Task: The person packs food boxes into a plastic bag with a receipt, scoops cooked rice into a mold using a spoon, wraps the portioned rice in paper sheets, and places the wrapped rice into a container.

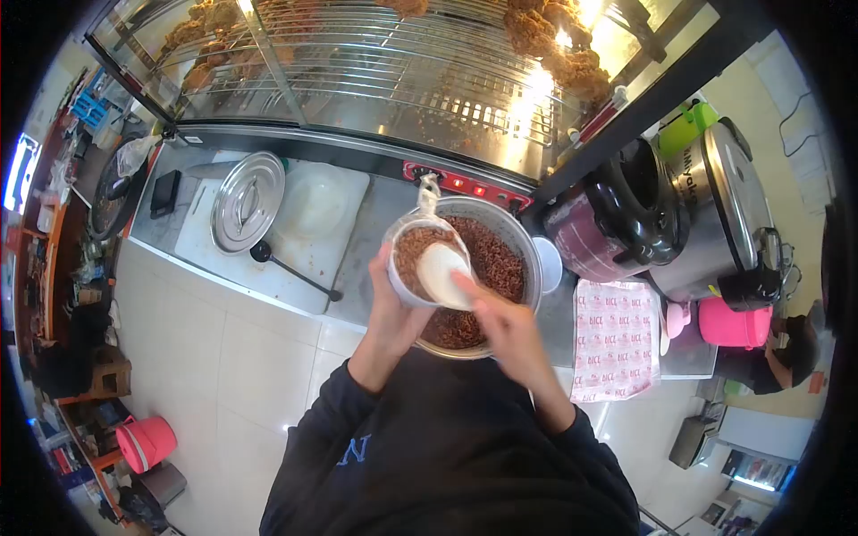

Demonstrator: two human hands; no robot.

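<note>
My left hand (393, 308) is closed around a white cup (404, 275) holding brown crumbly food (414, 247). A clear plastic bag end sticks up at the cup's far side. With my right hand (500, 322) I grip a white scoop (441, 273), its broad face against the food in the cup. Both hands are over a large round metal pot (534, 295), which contains dark brown crumbly food (492, 255). The cup covers the pot's left part.
Beyond the pot stands a glass display case (357, 134) with fried pieces. Left are a cutting board (349, 192), a metal lid (248, 201) and a black-ended utensil (299, 275). Right are cookers (594, 232), printed paper (617, 344) and a pink container (733, 322).
</note>
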